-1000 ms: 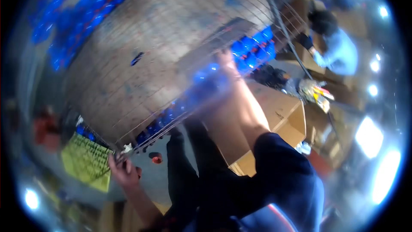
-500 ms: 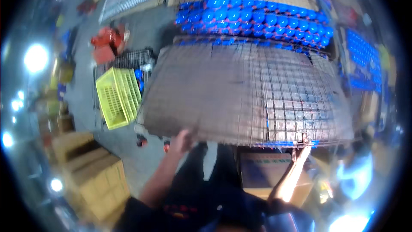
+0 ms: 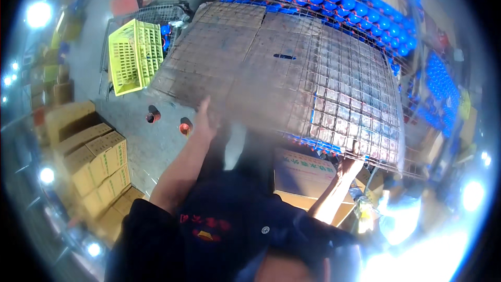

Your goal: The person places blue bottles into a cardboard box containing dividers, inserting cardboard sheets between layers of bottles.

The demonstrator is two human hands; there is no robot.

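A dark navy short-sleeved shirt (image 3: 229,248) bears red lettering (image 3: 216,222) above a small yellow-and-red emblem (image 3: 205,235), with a pale round mark (image 3: 265,230) beside them; the trousers (image 3: 257,157) are black.

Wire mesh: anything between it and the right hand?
Nothing visible: the right hand is right at the near edge of the wire mesh. Brown sheeting shows through behind the wires, not in between.
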